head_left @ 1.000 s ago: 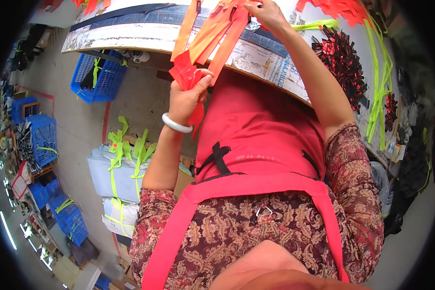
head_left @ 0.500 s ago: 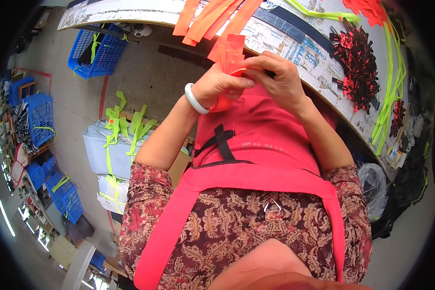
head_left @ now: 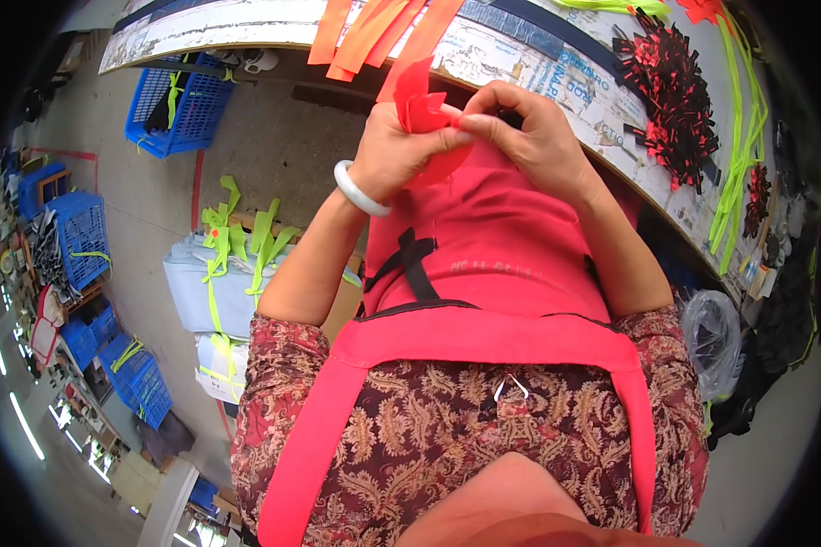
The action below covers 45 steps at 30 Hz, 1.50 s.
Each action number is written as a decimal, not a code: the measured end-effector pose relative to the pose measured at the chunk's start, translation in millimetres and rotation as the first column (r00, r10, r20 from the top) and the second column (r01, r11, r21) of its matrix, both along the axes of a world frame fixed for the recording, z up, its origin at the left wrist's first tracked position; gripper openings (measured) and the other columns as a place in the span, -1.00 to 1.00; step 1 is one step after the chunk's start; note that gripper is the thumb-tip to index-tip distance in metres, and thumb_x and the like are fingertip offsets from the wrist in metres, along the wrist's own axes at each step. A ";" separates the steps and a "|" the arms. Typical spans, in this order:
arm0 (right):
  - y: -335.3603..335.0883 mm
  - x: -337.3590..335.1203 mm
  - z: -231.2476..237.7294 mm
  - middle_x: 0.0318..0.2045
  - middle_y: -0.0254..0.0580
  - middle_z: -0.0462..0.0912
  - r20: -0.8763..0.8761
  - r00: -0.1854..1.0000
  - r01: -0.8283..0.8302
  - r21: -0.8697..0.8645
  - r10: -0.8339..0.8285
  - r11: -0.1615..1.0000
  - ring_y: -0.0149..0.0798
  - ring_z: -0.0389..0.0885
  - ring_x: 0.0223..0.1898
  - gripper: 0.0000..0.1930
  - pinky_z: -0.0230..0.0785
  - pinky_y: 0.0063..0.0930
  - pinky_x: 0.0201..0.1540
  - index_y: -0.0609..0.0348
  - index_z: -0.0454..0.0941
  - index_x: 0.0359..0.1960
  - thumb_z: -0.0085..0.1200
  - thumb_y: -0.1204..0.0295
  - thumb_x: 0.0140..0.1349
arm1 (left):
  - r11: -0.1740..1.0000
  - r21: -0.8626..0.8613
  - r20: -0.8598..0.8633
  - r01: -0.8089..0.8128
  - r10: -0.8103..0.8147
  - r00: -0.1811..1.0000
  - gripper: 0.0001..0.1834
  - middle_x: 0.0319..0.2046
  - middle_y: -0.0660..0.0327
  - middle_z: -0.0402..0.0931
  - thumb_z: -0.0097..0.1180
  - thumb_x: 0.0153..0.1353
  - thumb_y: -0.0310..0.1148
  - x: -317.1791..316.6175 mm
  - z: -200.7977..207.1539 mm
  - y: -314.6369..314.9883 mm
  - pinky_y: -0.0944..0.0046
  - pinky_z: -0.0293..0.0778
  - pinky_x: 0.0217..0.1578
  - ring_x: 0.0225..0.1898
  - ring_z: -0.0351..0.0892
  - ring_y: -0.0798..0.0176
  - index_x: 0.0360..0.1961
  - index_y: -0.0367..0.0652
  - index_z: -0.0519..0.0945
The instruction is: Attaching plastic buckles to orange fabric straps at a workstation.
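A bunch of red-orange fabric strips (head_left: 414, 108) stands up from my left hand (head_left: 394, 157), whose thumb presses across its lower part. The strip ends fan out and curl, and some red cloth shows below the thumb. On the right side of the bunch, thumb and forefinger of my right hand (head_left: 531, 137) pinch together at a strip's end. Both hands are in front of the table edge, above my red apron (head_left: 483, 228). Longer orange strips (head_left: 374, 41) hang over that edge just beyond the left hand.
On the white, worn table (head_left: 483, 55) lie a black-and-red pile of short strips (head_left: 670, 100) and long yellow-green strips (head_left: 737, 146). Blue baskets (head_left: 178, 109) stand at the left. Light-blue bundles tied with yellow-green bands (head_left: 212, 287) sit beside my left arm. A clear plastic bag (head_left: 711, 333) is at the right.
The strips in my left hand have turned and fanned out, showing a redder side. The left hand has shifted slightly left and up; the right hand still pinches beside it.
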State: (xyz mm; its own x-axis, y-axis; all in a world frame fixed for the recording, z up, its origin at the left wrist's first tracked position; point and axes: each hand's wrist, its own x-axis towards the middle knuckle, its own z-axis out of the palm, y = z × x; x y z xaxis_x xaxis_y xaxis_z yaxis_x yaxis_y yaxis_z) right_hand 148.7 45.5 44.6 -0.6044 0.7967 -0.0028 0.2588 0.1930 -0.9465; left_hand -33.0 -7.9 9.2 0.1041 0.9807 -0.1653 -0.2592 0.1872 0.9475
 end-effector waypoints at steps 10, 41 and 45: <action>-4.3 11.7 -14.7 -0.53 0.06 0.47 0.112 0.980 -0.170 0.051 0.164 0.984 -0.03 0.44 -0.50 -0.79 0.34 -0.33 -0.36 0.31 0.47 -0.25 -0.04 0.37 0.34 | 0.999 -0.013 -0.041 0.043 -0.044 0.998 -0.85 -0.55 0.39 0.50 0.27 0.16 -0.41 -1.7 -7.7 -3.5 0.48 0.33 -0.52 -0.53 0.38 0.56 -0.33 -0.28 0.64; -2.4 22.7 -59.8 -0.54 -0.45 0.53 -0.046 0.966 0.227 -0.314 -0.254 0.922 -0.64 0.40 -0.54 -0.75 0.25 -0.73 -0.57 0.20 0.57 -0.28 0.13 0.24 0.28 | 0.988 0.097 -0.283 0.119 -0.087 0.955 -0.87 -0.62 0.28 0.54 0.24 0.14 -0.44 31.7 -18.7 -8.8 0.41 0.39 -0.52 -0.55 0.45 0.50 -0.43 -0.31 0.62; -8.8 31.3 -38.6 -0.53 -0.44 0.53 -0.052 0.996 0.038 -0.519 -0.075 0.854 -0.65 0.31 -0.65 -0.75 0.13 -0.77 -0.63 0.17 0.59 -0.17 0.13 0.26 0.27 | 0.993 0.071 -0.265 0.091 -0.069 0.962 -0.88 -0.52 0.28 0.59 0.23 0.17 -0.45 17.2 -14.1 -7.0 0.45 0.45 -0.43 -0.48 0.51 0.50 -0.33 -0.30 0.65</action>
State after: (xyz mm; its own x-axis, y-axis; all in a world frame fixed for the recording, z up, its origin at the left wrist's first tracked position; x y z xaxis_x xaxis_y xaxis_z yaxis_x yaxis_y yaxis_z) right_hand 180.1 36.7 6.0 -0.5720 0.7246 -0.3845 0.1864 -0.3417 -0.9212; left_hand -15.8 -14.9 -5.0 0.1467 0.9822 -0.1172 0.0127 0.1166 0.9931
